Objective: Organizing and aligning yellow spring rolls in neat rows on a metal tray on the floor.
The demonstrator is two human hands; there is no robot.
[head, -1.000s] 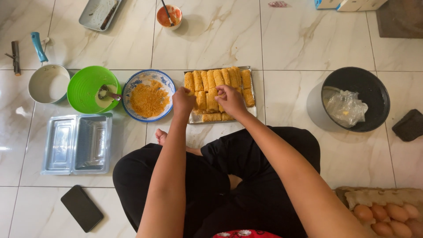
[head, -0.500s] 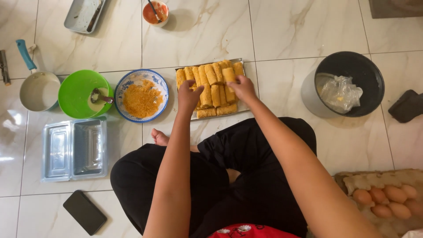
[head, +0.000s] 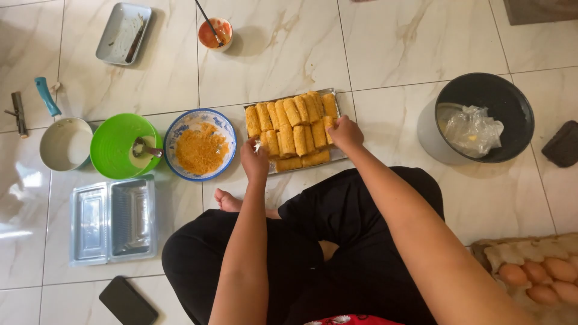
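A metal tray (head: 333,99) of several breaded yellow rolls (head: 292,114) lies on the tiled floor in front of my crossed legs. My left hand (head: 255,157) hovers at the tray's near left corner, fingers curled, with crumbs on the fingertips. My right hand (head: 345,132) rests on the rolls at the tray's right side, fingers bent over one roll. Left of the tray stands a blue-rimmed bowl of orange breadcrumbs (head: 200,144).
A green bowl with a spoon (head: 123,146) and a white saucepan (head: 63,143) sit further left. An open clear plastic box (head: 112,219) and a phone (head: 127,301) lie near my left knee. A black bucket with a plastic bag (head: 485,117) stands right; an egg carton (head: 533,271) lies lower right.
My left hand has drawn back from the rolls toward the tray's near left corner. My right hand has shifted to the tray's right side. The view has moved slightly.
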